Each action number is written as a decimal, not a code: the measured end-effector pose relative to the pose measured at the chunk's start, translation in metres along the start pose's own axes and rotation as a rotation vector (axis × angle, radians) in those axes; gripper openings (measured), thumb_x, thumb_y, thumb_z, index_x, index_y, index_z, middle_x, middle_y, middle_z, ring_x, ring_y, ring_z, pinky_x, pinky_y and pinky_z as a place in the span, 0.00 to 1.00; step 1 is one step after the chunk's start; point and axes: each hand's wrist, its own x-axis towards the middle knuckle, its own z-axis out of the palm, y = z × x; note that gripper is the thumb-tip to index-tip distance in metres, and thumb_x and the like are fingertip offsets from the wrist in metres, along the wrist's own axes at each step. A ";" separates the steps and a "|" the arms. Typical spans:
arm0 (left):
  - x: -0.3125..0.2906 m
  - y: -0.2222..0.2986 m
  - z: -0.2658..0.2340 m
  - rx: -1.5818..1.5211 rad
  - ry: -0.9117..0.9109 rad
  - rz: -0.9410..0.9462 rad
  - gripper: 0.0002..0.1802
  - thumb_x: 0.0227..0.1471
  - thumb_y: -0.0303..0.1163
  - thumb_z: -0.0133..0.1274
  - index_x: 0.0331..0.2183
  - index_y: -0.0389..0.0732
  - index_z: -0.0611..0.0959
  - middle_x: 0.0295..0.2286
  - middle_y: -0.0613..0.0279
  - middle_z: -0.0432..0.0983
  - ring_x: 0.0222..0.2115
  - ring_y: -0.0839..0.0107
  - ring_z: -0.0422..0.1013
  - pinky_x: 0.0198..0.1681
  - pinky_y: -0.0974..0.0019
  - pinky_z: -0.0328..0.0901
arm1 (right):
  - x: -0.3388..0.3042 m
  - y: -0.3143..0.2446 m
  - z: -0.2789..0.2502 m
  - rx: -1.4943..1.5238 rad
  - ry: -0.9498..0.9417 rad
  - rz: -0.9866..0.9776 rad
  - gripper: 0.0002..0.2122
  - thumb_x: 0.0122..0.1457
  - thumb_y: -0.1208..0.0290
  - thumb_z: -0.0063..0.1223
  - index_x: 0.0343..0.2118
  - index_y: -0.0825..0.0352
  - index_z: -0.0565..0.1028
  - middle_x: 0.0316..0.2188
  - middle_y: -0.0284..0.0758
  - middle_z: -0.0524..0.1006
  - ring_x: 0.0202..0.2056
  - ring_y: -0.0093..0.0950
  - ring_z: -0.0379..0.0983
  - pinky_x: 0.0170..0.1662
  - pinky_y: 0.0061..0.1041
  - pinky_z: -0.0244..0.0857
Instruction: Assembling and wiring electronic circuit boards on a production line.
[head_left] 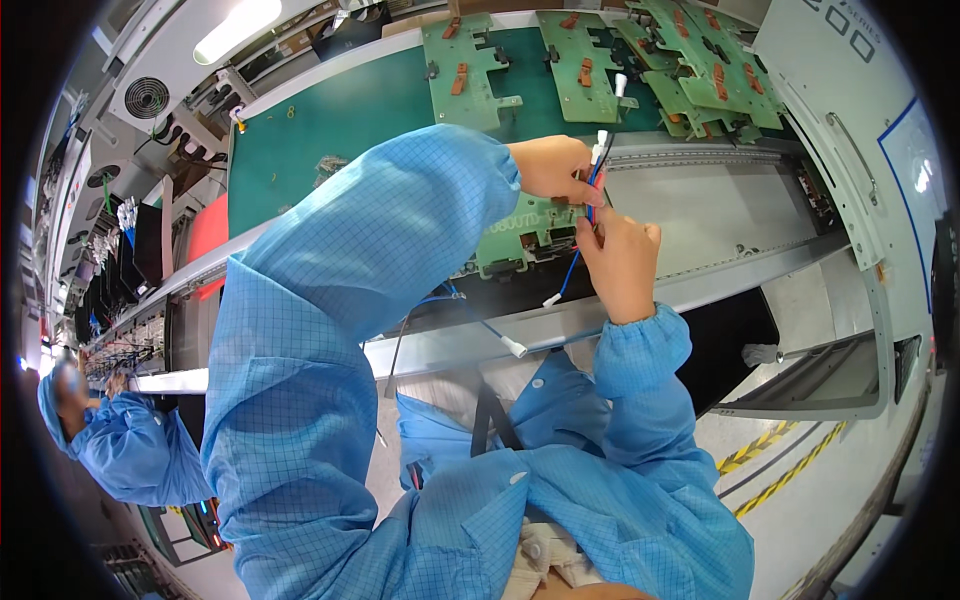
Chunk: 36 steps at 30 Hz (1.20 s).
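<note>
Blue gridded coat sleeves frame two hands pinching a red-and-blue wire bundle

Nearest the camera: blue gridded coat (290,370), its left sleeve crossing the view diagonally, its right sleeve rising more steeply at right.

Left hand (552,168): fingers curled, thumb and fingertips closed on the wire bundle (597,188) from the left and above. Right hand (622,262): thumb and fingers pinching the same bundle just below the left hand's grip. Exact finger contact partly hidden.

Wire bundle is held above the front part of the bench, at the right end of a green circuit board (515,235) that the left sleeve partly covers. White connector (600,142) shows just above the grip. Blue wire drops from the right hand to a second white connector (552,300); a third white connector (514,347) hangs in front of the metal rail (715,278), above the lap.

Beyond the hands: green mat (270,150) at left; on its far side two green boards with brown clips (465,80), spaced apart. Farther right, overlapping green boards (700,60) in a pile, beside a pale machine cabinet (800,60).

Far left: co-worker (130,450) in a similar blue coat. Lower right: black-and-yellow floor tape (790,468).
</note>
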 end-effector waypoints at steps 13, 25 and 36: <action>0.018 -0.054 0.031 0.096 0.193 -0.057 0.29 0.42 0.59 0.57 0.31 0.41 0.83 0.37 0.55 0.71 0.45 0.55 0.63 0.48 0.56 0.58 | 0.021 0.006 0.010 -0.475 -0.121 -0.254 0.06 0.52 0.70 0.50 0.23 0.63 0.75 0.15 0.34 0.74 0.21 0.31 0.72 0.36 0.33 0.54; 0.029 -0.021 -0.023 0.385 -0.172 -0.663 0.40 0.39 0.70 0.53 0.34 0.40 0.85 0.35 0.54 0.79 0.36 0.62 0.75 0.42 0.57 0.66 | 0.037 -0.001 0.017 -0.697 -0.305 -0.312 0.08 0.49 0.74 0.49 0.17 0.57 0.76 0.15 0.30 0.75 0.21 0.28 0.74 0.34 0.30 0.55; 0.021 0.022 -0.020 0.184 -0.188 -0.751 0.33 0.48 0.63 0.51 0.47 0.50 0.78 0.26 0.69 0.81 0.30 0.73 0.74 0.40 0.60 0.66 | 0.035 0.004 0.015 -0.722 -0.309 -0.268 0.09 0.50 0.73 0.48 0.16 0.57 0.76 0.16 0.30 0.76 0.22 0.28 0.75 0.32 0.30 0.56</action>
